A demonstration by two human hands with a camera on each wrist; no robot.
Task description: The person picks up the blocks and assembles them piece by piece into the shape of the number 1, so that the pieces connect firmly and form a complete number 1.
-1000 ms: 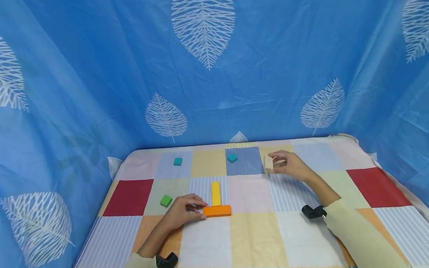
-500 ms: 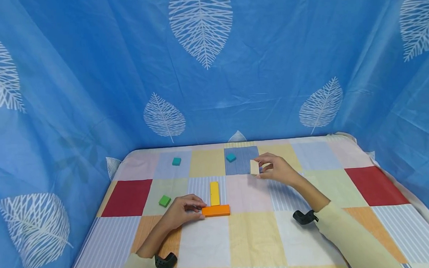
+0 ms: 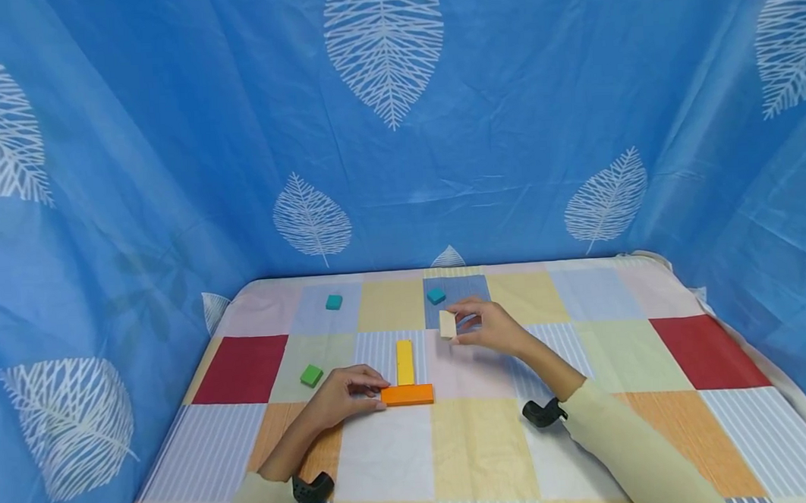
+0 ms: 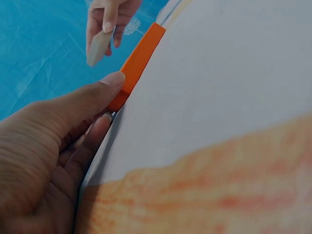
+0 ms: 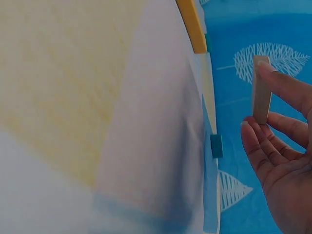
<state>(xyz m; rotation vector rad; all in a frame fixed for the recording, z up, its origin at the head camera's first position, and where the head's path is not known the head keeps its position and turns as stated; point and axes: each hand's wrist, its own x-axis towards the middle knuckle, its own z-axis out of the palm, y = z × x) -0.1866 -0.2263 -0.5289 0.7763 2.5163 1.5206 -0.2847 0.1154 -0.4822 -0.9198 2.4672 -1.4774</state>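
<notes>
My left hand (image 3: 347, 396) pinches the left end of an orange block (image 3: 407, 395) that lies crosswise on the cloth. Behind it, a yellow block (image 3: 405, 362) points away from me, its near end at the orange one, so the two form an upside-down T. My right hand (image 3: 487, 326) grips a pale wooden block (image 3: 447, 324) between thumb and fingers, held above the cloth right of the yellow block. In the right wrist view the wooden block (image 5: 262, 91) stands out in the air, thumb on one face and fingertips at its lower end.
A green block (image 3: 311, 375) lies left of the yellow one. Two teal blocks lie farther back, one teal block (image 3: 333, 302) at the left and another teal block (image 3: 436, 296) behind the right hand. A patchwork cloth (image 3: 485, 460) covers the table; a blue leaf-print curtain (image 3: 506, 124) surrounds it.
My right hand has carried the pale wooden block leftward and a little nearer to me, towards the yellow block. The left hand has stayed at the orange block.
</notes>
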